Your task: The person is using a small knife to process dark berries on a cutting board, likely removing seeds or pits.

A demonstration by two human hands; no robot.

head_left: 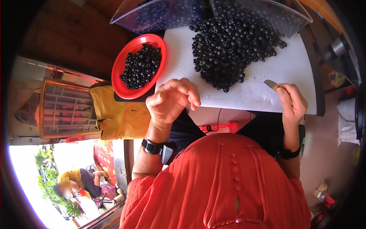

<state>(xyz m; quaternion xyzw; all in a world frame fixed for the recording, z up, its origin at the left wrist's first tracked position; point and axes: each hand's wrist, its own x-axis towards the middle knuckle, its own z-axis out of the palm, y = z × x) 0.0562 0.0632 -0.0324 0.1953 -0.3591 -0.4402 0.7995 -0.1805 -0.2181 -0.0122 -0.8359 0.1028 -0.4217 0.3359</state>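
Observation:
My left hand (171,98) is at the near edge of the white tabletop (177,49), palm turned up. Its fingers are loosely bent, the thumb stands apart from them, and nothing shows in it. At the right, my right hand (293,102) pinches a small knife between thumb and fingers. The short flat knife blade (270,83) points left over the tabletop. A large heap of small round black pieces (228,49) with holes, like hollow beads, spreads across the table beyond my hands. More such pieces (142,66) lie in a red plate (121,87) at the left.
Clear plastic bins (263,17) with more black pieces stand at the far edge. A yellow-brown sack (122,114) is beside the plate. Through a doorway at lower left, a person in a yellow top (72,177) sits bent forward outside. A dark cable (218,120) hangs below the table.

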